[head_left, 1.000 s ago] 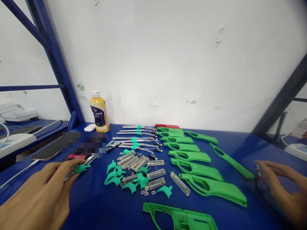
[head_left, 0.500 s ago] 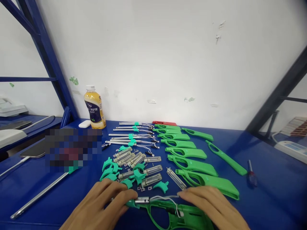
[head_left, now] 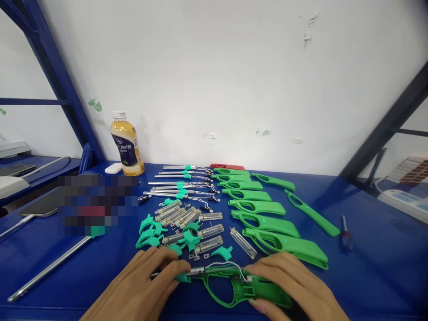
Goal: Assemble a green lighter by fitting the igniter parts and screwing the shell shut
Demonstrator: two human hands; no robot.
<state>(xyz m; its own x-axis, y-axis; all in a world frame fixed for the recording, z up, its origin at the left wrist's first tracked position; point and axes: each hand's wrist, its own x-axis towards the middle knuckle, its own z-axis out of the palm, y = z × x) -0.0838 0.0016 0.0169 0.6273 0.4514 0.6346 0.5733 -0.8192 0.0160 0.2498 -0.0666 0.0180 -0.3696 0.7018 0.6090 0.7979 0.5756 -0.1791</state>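
My left hand is closed around a metal lighter tube with a teal collar near its end. White wires run from the tube to a small white part lying at the green shell. My right hand grips the right end of that open green lighter handle shell, thumb below and fingers above. The tube's end lies along the shell's upper left edge; whether it is seated there I cannot tell. Just beyond are clear fuel tanks and teal triggers.
Green handle shells lie in a column to the right, a red one behind. Wired metal tubes lie at the back. A bottle, a long metal tube and a phone are left, a screwdriver right.
The green shell has tilted up slightly, and my right thumb now shows at its lower edge. The tube and wires have shifted a little at the shell. The view has moved slightly.
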